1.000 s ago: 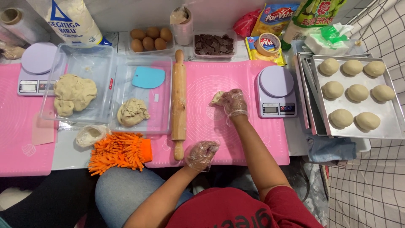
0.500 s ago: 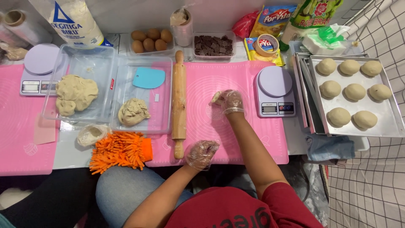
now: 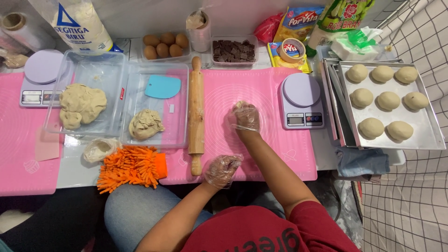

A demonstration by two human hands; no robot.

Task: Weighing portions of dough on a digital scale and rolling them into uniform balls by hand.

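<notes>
The right hand (image 3: 246, 116), in a clear plastic glove, is closed over a small dough piece (image 3: 240, 105) at the centre of the pink mat (image 3: 275, 144). The left hand (image 3: 222, 170), also gloved, rests loosely curled and empty at the mat's near edge, just right of the rolling pin (image 3: 196, 112). A scale (image 3: 301, 100) stands right of the mat.

Bright, even overhead light, soft shadows. Sharp focus, no blur. Slight wide-angle bend at edges; mild glare on tray (image 3: 427, 135).

Dough piece (image 3: 240, 105): 1 small, pale beige lump, lying on the pink silicone mat (image 3: 270, 140) near its centre, mostly being covered by a gloved hand, only its upper edge showing.
</notes>
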